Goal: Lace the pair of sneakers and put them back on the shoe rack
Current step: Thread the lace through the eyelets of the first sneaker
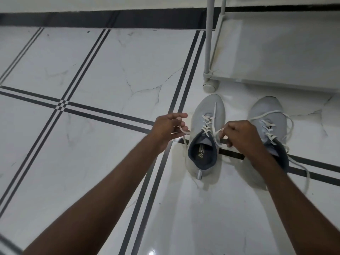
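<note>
Two light grey sneakers with dark blue linings stand side by side on the floor, toes pointing away from me. The left sneaker [206, 137] has its white lace [207, 124] crossed through the eyelets. My left hand [169, 127] holds one lace end out to the sneaker's left. My right hand [241, 137] pinches the other end of that lace just right of the tongue. The right sneaker [268, 122] is partly hidden behind my right wrist; its lace lies loose around it and trails over the floor.
The white shoe rack [276, 52] stands just beyond the sneakers, its bottom shelf bare, with a corner post and foot [209, 85] near the left sneaker's toe. The floor is glossy white marble tile with dark stripe lines.
</note>
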### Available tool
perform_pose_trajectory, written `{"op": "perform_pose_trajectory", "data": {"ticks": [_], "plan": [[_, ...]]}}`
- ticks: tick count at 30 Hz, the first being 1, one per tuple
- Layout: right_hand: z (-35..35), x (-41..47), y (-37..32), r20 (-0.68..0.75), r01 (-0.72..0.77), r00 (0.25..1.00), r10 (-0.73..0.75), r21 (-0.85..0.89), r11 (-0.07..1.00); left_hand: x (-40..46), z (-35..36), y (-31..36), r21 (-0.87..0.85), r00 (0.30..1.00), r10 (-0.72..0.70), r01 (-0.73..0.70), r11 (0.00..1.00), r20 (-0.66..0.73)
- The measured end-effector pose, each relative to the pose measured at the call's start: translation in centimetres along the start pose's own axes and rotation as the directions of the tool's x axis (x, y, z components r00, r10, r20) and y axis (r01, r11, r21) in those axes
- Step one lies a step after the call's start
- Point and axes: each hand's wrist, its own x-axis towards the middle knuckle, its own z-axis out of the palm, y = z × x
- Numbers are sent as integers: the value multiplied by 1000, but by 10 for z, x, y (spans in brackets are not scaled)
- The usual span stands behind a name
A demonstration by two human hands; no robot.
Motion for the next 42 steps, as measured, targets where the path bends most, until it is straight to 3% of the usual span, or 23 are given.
{"op": "perform_pose_trajectory", "data": {"ticks": [4,8,9,11,13,16,18,21,23,25,27,31,35,37,39,40,42], "plan": [[-3,2,3,-119,60,988,-96,-276,959,0,-1,18,267,976,193,-160,950,-103],[-7,-2,2,-195,19,974,-113,-427,904,1,-3,12,645,887,416,-202,737,-199],[-4,-3,2,-173,18,979,-106,-449,894,1,-1,7,761,887,435,-174,625,-154],[6,-5,4,-87,69,988,-125,-481,874,2,0,-6,966,904,427,-85,243,-27],[17,-6,6,-52,143,981,-190,-476,868,5,0,-21,997,908,412,-60,-41,71],[36,-9,1,-96,222,957,-274,-369,903,8,3,-32,971,813,532,-180,-157,237],[47,-10,-4,-68,213,970,-234,-231,949,12,3,-33,959,783,559,-264,-101,274],[56,-9,-8,-28,132,991,-135,-69,989,16,-1,-23,913,912,398,-242,328,98],[55,-7,-8,-23,71,997,-70,25,997,18,-5,-16,865,935,347,-227,448,65],[50,-6,-8,-6,62,998,-62,57,996,17,-9,-15,823,942,320,-259,505,100],[43,-6,-3,-43,64,997,-63,18,998,16,-16,-23,846,936,325,-277,456,131],[44,-14,8,-107,101,984,-143,-327,940,20,-31,-46,943,909,383,-261,207,167],[48,-16,8,-120,104,980,-157,-362,926,18,-29,-50,953,898,407,-252,167,166],[44,-15,8,-164,74,979,-122,-271,960,8,-26,-54,960,830,551,-214,179,82],[39,-21,7,-318,38,943,-101,-197,980,-4,-24,-61,942,784,594,-34,333,-182],[39,-25,4,-389,6,917,-85,-198,980,-9,-22,-63,894,816,484,86,439,-316],[45,-27,1,-395,-141,918,43,-221,965,-9,-19,-63,640,911,53,244,728,-408]]}}
